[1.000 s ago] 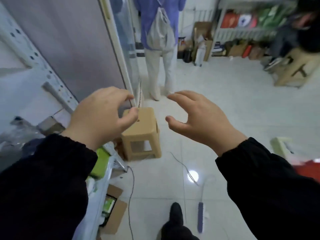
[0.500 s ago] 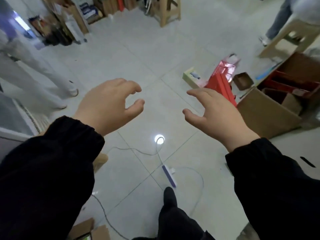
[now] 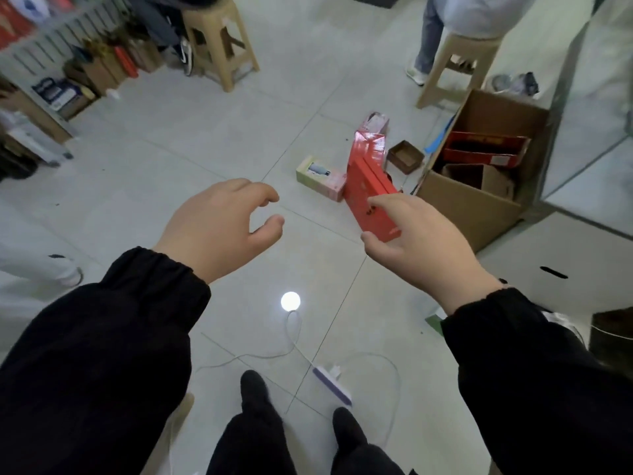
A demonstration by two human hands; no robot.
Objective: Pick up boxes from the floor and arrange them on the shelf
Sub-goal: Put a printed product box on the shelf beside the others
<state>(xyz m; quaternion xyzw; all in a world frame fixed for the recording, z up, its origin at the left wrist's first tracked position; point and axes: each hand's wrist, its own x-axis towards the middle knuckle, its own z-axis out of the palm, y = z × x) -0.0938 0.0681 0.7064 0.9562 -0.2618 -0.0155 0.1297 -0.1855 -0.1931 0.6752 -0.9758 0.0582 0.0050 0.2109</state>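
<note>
Empty: left hand (image 3: 219, 228), right hand (image 3: 421, 241), fingers spread. Flat red box (image 3: 368, 197) on floor (image 3: 205, 114): likely light, stiff card; grip long edges

Glossy pale floor tiles (image 3: 164, 156) mirror a round light glare (image 3: 290, 301); a beige stool (image 3: 212, 13) stands beyond.

Red box (image 3: 368, 197), black sleeves (image 3: 102, 354)
</note>
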